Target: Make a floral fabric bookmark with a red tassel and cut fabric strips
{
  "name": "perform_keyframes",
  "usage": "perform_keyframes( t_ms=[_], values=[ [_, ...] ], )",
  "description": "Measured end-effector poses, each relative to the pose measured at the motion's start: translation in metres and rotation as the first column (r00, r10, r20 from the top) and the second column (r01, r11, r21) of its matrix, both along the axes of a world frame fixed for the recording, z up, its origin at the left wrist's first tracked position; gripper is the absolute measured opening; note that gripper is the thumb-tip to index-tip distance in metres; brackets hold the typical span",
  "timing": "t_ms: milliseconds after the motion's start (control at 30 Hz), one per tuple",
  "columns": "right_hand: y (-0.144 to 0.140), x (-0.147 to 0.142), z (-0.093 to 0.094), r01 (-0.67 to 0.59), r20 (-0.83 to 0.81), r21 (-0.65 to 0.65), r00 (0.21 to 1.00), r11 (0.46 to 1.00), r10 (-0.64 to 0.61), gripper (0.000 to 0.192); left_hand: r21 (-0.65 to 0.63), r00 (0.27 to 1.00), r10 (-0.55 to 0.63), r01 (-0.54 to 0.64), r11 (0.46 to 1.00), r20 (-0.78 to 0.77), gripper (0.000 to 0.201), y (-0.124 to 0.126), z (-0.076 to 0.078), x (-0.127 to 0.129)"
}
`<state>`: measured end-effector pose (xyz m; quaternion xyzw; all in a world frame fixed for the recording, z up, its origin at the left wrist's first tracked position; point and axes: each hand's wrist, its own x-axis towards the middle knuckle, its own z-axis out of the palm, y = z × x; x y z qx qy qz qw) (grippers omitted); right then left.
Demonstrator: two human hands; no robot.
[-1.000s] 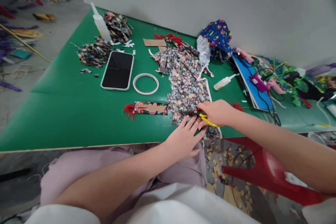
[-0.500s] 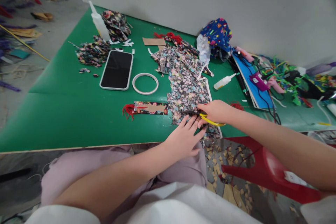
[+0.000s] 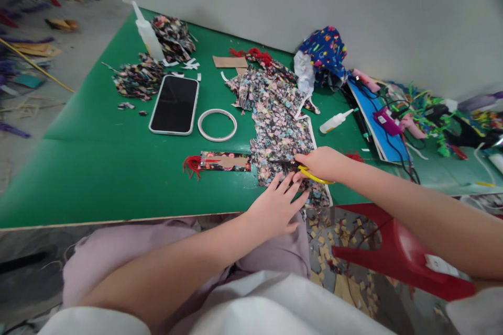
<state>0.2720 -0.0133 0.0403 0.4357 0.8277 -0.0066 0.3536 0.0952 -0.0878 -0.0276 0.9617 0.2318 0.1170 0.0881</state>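
Observation:
My right hand (image 3: 320, 164) grips a pair of yellow-handled scissors (image 3: 317, 177), their dark blades pointing left over the floral fabric (image 3: 281, 133). My left hand (image 3: 277, 204) lies with fingers spread on the fabric's near part, just below the blades. The fabric stretches from the table's front edge toward the back, bunched at its far end, with a pale strip along its right side. Left of it lies a floral-edged cardboard strip (image 3: 231, 162) with a red tassel (image 3: 192, 165) at its left end.
On the green table (image 3: 98, 178) lie a phone (image 3: 175, 104), a roll of white tape (image 3: 217, 138), a small glue bottle (image 3: 334, 122) and scrap piles (image 3: 139, 78). A larger bottle (image 3: 148, 35) stands at the back left. Tools and a blue folder (image 3: 377, 125) crowd the right; a red stool (image 3: 408, 256) stands below.
The scissors and my right hand have shifted slightly, the blades now a little farther up the fabric. My left hand stays nearly in place.

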Motion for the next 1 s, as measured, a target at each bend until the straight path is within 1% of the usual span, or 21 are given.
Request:
perform_keyframes(
  t_ms=[133, 367, 567, 667, 833, 1000],
  values=[
    [0.0, 0.002, 0.0, -0.006, 0.008, 0.017, 1.0, 1.0, 0.006, 0.049, 0.0, 1.0, -0.003, 0.003, 1.0, 0.006, 0.069, 0.0, -0.001, 0.0],
    [-0.004, 0.011, 0.001, 0.002, -0.021, 0.049, 1.0, 0.999, -0.001, 0.069, 0.003, 1.0, -0.01, 0.01, 1.0, 0.021, 0.068, 0.0, -0.001, -0.001],
    [-0.007, 0.009, 0.002, -0.017, -0.02, 0.095, 1.0, 0.995, 0.019, 0.082, -0.001, 1.0, -0.016, 0.016, 1.0, 0.016, 0.067, 0.001, -0.001, -0.001],
    [-0.008, 0.007, 0.003, -0.01, -0.017, 0.096, 1.0, 0.995, 0.012, 0.079, -0.001, 1.0, -0.017, 0.017, 1.0, 0.01, 0.067, 0.001, -0.001, -0.001],
    [-0.007, 0.003, 0.004, 0.002, 0.019, 0.089, 1.0, 0.996, -0.004, 0.061, -0.012, 1.0, -0.018, 0.018, 1.0, 0.005, 0.068, 0.001, -0.002, 0.0],
    [-0.006, 0.002, 0.004, -0.023, 0.022, 0.106, 1.0, 0.994, 0.021, 0.052, -0.011, 1.0, -0.015, 0.015, 1.0, 0.01, 0.068, 0.001, 0.0, 0.0]
  ],
)
